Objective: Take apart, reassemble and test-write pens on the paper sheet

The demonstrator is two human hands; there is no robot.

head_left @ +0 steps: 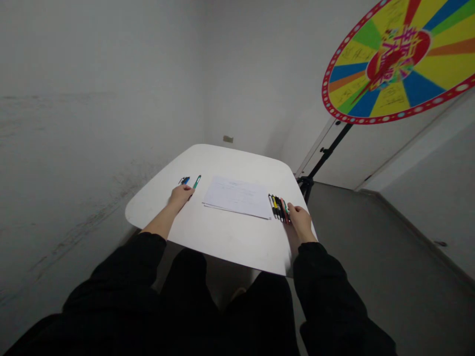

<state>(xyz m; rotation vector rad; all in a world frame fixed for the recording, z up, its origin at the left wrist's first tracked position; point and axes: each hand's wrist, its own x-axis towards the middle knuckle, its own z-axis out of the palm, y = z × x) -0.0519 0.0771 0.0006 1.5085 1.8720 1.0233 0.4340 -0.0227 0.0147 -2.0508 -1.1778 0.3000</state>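
- The prize wheel at upper right carries large red characters across its red hub and small handwriting in its yellow, blue, green and orange wedges; none of it is sharp enough to read.
- The sheet of paper in the middle of the white table shows faint printed lines near its far edge, too small to make out.
- The left hand lies on the table, fingers curled loosely with the tips at the near end of a green pen; whether it actually pinches the pen cannot be told.
- A blue pen lies just beside the green one, on its left, with something small and dark at its far end.
- The right hand rests at the table's right edge, fingers bent, touching the near end of a row of pens; it seems to press on them rather than grasp, but the hold is not clear.
- That row lies side by side, just right of the paper, with black, yellow, red and green barrels showing.
- The paper sits between the two groups of pens, well apart from the left pair and nearly touching the right row.
- The wheel stands on a black tripod stand, whose foot is close behind the table's far right corner.
- A small plate or socket is on the wall just past the table's far edge.
- Black sleeves cover both forearms, and dark trousers fill the lower foreground.
- Grey walls and a grey floor surround the table; no containers are in view.
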